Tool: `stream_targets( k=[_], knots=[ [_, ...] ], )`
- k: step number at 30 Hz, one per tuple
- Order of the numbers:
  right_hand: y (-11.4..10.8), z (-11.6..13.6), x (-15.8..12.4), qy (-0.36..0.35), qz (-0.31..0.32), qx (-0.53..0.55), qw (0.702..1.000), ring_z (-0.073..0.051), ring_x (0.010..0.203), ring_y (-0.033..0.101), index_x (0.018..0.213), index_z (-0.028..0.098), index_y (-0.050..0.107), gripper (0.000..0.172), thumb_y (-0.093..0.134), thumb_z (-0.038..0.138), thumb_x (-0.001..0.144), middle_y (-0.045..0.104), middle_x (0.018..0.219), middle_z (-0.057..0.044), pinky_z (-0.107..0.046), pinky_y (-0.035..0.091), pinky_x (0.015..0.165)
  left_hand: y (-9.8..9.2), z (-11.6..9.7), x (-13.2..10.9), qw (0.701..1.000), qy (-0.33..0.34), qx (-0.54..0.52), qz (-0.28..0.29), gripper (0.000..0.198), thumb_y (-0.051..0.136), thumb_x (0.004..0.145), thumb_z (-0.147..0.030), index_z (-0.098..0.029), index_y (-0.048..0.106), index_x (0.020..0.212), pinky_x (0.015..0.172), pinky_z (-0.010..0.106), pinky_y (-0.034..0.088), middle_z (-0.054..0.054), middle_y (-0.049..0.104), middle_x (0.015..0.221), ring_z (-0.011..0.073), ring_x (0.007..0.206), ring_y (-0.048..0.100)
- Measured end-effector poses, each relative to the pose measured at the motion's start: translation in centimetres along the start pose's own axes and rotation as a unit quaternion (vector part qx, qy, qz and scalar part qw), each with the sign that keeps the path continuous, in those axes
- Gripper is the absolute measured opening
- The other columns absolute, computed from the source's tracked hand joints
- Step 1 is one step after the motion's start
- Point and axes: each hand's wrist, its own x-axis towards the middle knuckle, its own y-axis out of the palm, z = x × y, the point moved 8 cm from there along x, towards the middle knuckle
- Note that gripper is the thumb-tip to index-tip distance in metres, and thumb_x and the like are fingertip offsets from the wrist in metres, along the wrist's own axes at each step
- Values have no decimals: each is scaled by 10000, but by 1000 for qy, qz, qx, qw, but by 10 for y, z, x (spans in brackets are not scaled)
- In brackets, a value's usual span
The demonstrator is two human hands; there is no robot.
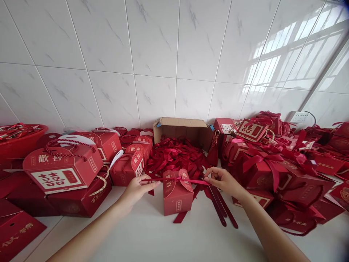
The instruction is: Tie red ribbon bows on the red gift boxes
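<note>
A small red gift box (177, 201) with gold lettering stands upright on the white table, its rounded top flaps folded together. A red ribbon (192, 181) crosses its top and stretches sideways, pulled taut. One end is pinched in my left hand (138, 189), left of the box. To the right, my right hand (222, 181) pinches the other end between thumb and fingers. Where the ribbon meets the flaps it looks knotted, though the detail is small. A tangled heap of red ribbons (177, 154) lies right behind the box.
An open cardboard carton (185, 127) lies against the tiled wall behind the ribbons. Red boxes with rope handles (62, 167) are stacked at left, near a red basin (20, 140). Ribbon-tied boxes (263, 171) pile up at right. Dark red strips (222, 207) lie beside the box.
</note>
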Motion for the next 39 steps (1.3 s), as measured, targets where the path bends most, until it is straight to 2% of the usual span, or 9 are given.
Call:
stream_targets(
  k=[4,7,11,16,19,25,31,35,39],
  knots=[
    [-1,-9,-1,6,27,-42,999,-86,515,315,854,164,602,411,597,571,792,374,558,67,-227,235,498,-2,0,0,1000,4,9,-8,453,738,608,-603,-183,585,676,532,249,252,-29,500,625,129,596,418],
    [2,-16,-1,12,53,-67,996,-94,529,333,849,165,619,377,605,537,791,381,564,62,-231,240,510,-2,1,-1,1000,1,4,-10,466,710,631,-629,-183,578,660,512,259,180,-54,431,603,94,519,297],
    [5,-21,-3,20,78,-80,994,-97,540,332,875,158,633,325,610,473,799,389,570,61,-234,249,524,-1,4,-1,1000,-6,-3,-10,458,719,640,-608,-181,554,643,511,269,153,-55,441,631,81,499,237],
    [5,-20,-4,23,89,-92,991,-101,565,334,904,153,630,287,593,424,817,379,598,57,-236,254,538,3,5,-2,1000,-19,-8,13,464,729,670,-550,-187,453,585,526,272,128,-76,287,554,89,518,176],
    [6,-18,-6,27,100,-97,990,-105,583,348,901,156,640,254,600,392,814,401,627,45,-238,268,544,4,6,-3,1000,-20,-12,20,433,725,685,-523,-188,467,594,527,271,131,-72,292,561,97,535,176],
    [6,-17,-10,39,115,-104,987,-107,595,353,902,171,647,207,593,353,821,429,650,32,-238,277,548,2,3,-3,1000,-6,-7,20,397,709,707,-493,-184,491,585,528,264,169,-56,372,582,102,545,228],
    [6,-15,-10,40,114,-113,986,-107,582,352,916,173,636,232,588,382,828,418,630,39,-237,273,542,2,-6,-4,999,31,-24,12,346,728,686,-451,-186,536,571,564,248,271,-37,487,619,118,596,383],
    [6,-5,-7,6,68,-138,988,-130,634,423,934,183,623,297,514,454,880,497,698,9,-253,325,584,4,-14,-6,996,72,-60,-12,307,746,655,-444,-186,593,593,641,265,383,19,623,846,163,741,526],
    [16,4,-4,-21,18,-89,996,-164,774,506,1000,199,592,410,371,539,941,588,871,-34,-275,393,678,16,-13,-11,993,60,-97,-12,391,771,634,-480,-188,677,875,730,305,468,83,647,1049,248,972,593]
  ],
)
